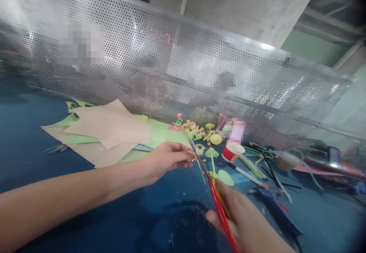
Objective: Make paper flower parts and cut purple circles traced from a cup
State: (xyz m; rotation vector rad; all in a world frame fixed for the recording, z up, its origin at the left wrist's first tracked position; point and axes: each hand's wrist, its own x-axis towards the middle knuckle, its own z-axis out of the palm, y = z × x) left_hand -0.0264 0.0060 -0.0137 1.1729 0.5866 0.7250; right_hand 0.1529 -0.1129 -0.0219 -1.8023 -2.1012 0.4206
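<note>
My right hand (243, 215) is wrapped round a pair of scissors (216, 197) with red and yellow handles. Their dark blades slant up and away, past the fingertips of my left hand (168, 157). The thumb and fingers of that left hand are pinched together beside the blades; what they hold is too small and blurred to name. A thin pale strip (201, 172) shows just below the blades. Close behind the scissors stand green paper pieces on stems (212, 153), and a pale green paper disc (225, 177) lies by my right hand.
Beige and green paper sheets (114, 125) are piled at the left on the blue table (128, 215). A red-and-white paper cup (232, 152), coloured strips (253, 167) and a dark blue glue gun (276, 209) lie to the right. A perforated metal screen (194, 70) rises behind, with people beyond it.
</note>
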